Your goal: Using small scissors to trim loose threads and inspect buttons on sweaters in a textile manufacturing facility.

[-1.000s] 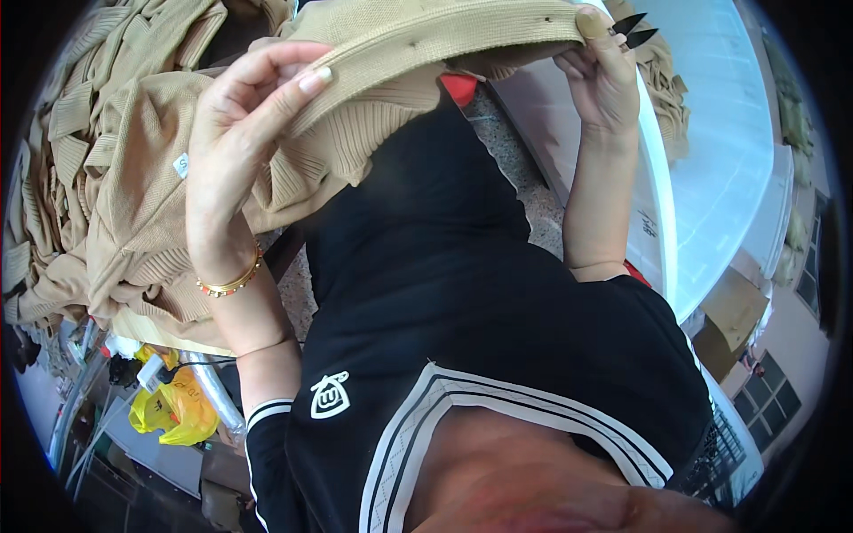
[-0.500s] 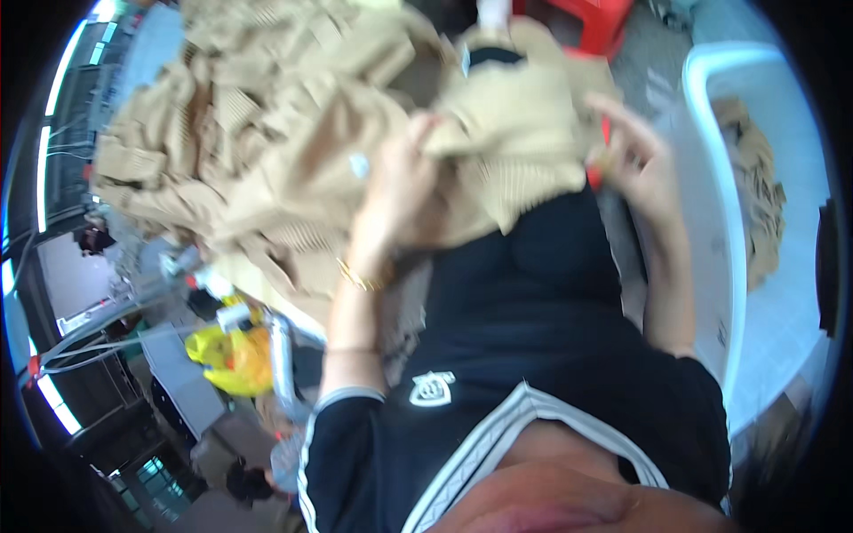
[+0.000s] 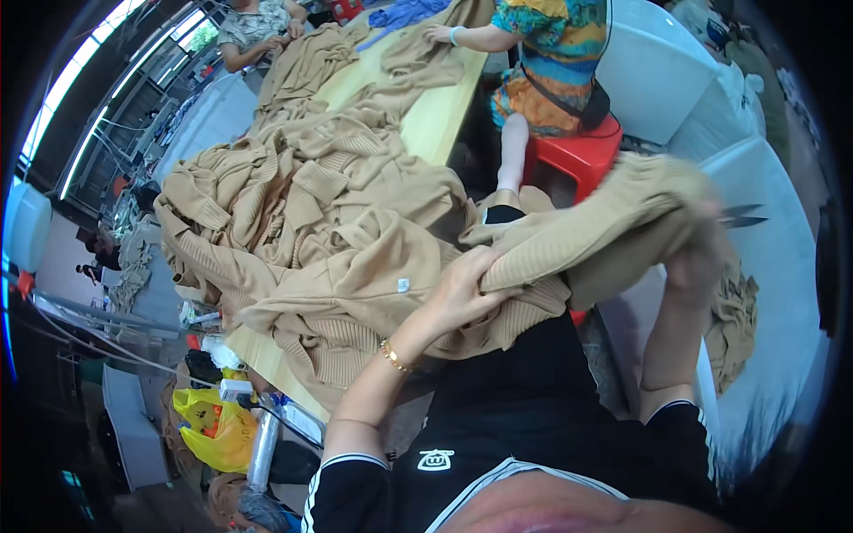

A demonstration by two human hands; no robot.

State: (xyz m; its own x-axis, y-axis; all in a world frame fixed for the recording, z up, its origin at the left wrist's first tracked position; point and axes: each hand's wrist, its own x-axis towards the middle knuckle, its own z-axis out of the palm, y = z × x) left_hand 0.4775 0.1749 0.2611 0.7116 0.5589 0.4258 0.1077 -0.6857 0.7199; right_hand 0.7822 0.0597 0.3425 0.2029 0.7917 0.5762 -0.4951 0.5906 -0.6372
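A tan knitted sweater [image 3: 613, 226] with ribbed edges is stretched across my lap and lifted to the right. My left hand [image 3: 466, 289], wearing a gold bracelet, is closed on its fabric. At the raised end, my right hand [image 3: 693, 266] is blurred and partly hidden behind the knit. It is closed round scissors, whose dark blades [image 3: 745, 216] stick out to the right past the cloth; their handles are hidden. Beside my left hand lies a large heap of tan sweaters [image 3: 302, 213], and a small white label [image 3: 403, 285] shows on one of them.
A pale wooden table [image 3: 435, 120] bears the heap. Two people work at its far side, one on a red stool [image 3: 573, 160]. At my right stands a white tub [image 3: 782, 293] with tan garments in it. A yellow bag [image 3: 218, 431] hangs at the lower left.
The right hand has raised one end of the sweater up and to the right, and the scissor blades have come into sight. My left hand has moved right and lower, still gripping fabric. The view has tilted up.
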